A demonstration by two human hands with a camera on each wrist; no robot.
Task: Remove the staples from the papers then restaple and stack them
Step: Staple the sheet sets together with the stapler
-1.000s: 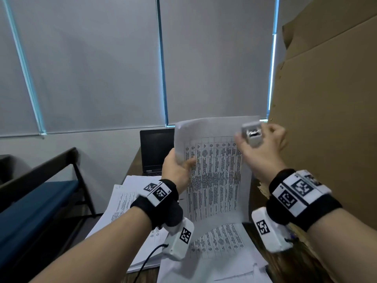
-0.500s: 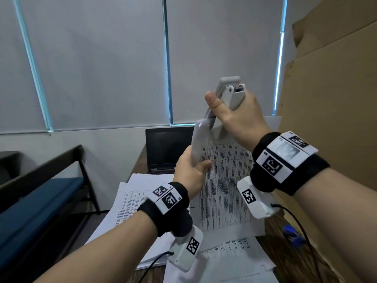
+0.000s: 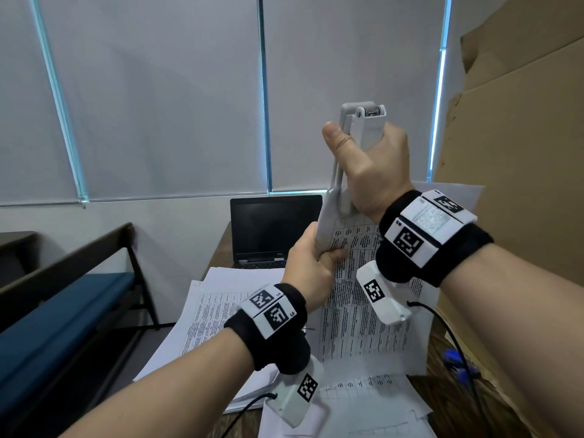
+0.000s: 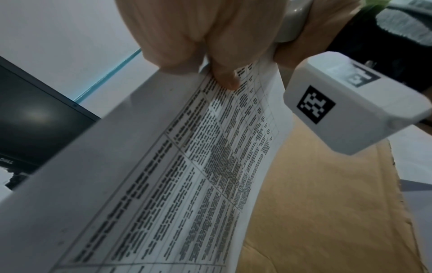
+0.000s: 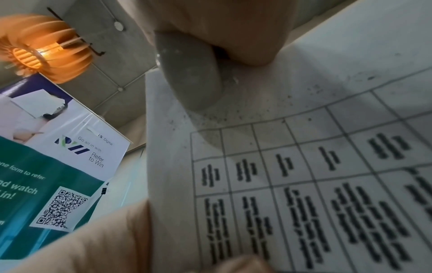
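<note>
My left hand (image 3: 311, 260) grips the left edge of a set of printed table pages (image 3: 363, 298), held upright in the air above the desk. My right hand (image 3: 369, 172) grips a white stapler (image 3: 363, 131) pointing nose down, its jaws over the pages' top left corner. In the left wrist view the fingers (image 4: 198, 40) pinch the pages (image 4: 198, 166) near their top. The right wrist view has the stapler's grey nose (image 5: 189, 73) lying against the corner of the pages (image 5: 304, 166).
More printed papers (image 3: 227, 314) lie stacked and spread on the dark wooden desk (image 3: 455, 403) below. A shut-off black laptop (image 3: 271, 229) stands behind them. Big cardboard sheets (image 3: 518, 153) lean at the right. A blue-cushioned bench (image 3: 57, 314) is at the left.
My right hand swung the stapler from level at the page's top right to upright over the top left corner. The left hand lifted the pages higher.
</note>
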